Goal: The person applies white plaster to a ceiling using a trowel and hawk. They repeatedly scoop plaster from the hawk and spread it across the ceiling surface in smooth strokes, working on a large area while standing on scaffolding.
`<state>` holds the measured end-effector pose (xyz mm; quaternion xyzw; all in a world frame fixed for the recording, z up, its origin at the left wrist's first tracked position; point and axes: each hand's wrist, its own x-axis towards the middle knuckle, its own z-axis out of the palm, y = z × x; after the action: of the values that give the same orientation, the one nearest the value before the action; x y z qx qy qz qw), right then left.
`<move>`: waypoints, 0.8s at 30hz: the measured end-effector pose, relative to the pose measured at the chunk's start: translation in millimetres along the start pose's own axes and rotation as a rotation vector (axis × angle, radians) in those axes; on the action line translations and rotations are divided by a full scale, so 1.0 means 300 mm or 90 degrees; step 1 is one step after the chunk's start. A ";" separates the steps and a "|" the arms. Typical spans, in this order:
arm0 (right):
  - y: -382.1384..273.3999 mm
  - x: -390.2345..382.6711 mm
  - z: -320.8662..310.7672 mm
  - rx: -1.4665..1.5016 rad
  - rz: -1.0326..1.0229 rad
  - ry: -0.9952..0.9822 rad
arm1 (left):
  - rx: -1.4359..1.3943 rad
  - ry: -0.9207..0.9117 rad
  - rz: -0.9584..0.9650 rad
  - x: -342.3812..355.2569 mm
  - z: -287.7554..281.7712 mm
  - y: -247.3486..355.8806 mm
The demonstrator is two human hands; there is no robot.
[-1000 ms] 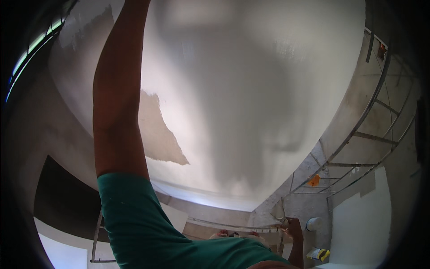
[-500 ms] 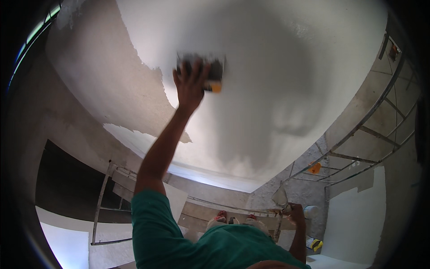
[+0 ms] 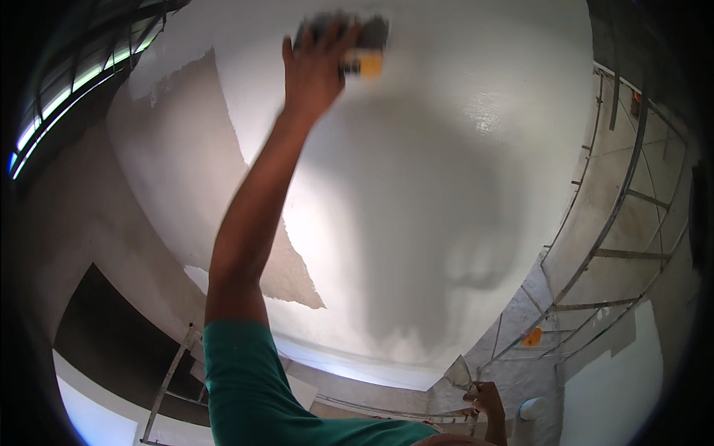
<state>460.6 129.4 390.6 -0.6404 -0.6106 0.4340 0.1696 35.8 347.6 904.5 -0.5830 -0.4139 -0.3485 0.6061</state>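
Observation:
High on the wall, my left hand (image 3: 315,78) presses a wide, dark plastering blade (image 3: 373,33) against the white-coated surface (image 3: 416,141). My fingers spread over its back, and a yellow-orange part shows at its lower right; motion blurs it slightly. Low at the right, my right hand (image 3: 488,401) is closed round the handle of a putty knife (image 3: 459,372). Its triangular blade points up, in front of the wall's lower edge. A bare grey-brown patch (image 3: 290,271) with a ragged edge lies beside my left forearm.
Metal scaffolding (image 3: 632,178) rises along the right, with an orange object (image 3: 532,337) by its lower rungs. A white bucket (image 3: 529,407) stands near my right hand. Another metal frame (image 3: 167,386) is at lower left, by a dark panel (image 3: 123,334).
My left hand has slid the plastering blade higher up the wall, the arm straightening. The view has tilted upward, so my feet no longer show. My right hand still grips the putty knife.

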 end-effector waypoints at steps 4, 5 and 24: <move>0.064 -0.028 -0.034 0.094 0.050 0.017 | -0.010 -0.010 -0.053 0.253 0.035 0.013; 0.088 -0.037 -0.040 0.106 0.070 0.025 | -0.022 0.000 -0.063 0.293 0.065 0.021; 0.083 0.006 -0.088 -0.010 -0.052 -0.015 | -0.127 -0.258 -0.110 -0.946 0.026 0.467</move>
<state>496.3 134.3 386.2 -0.6111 -0.6415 0.4292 0.1752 44.4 349.1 588.1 -0.6608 -0.5389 -0.3138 0.4177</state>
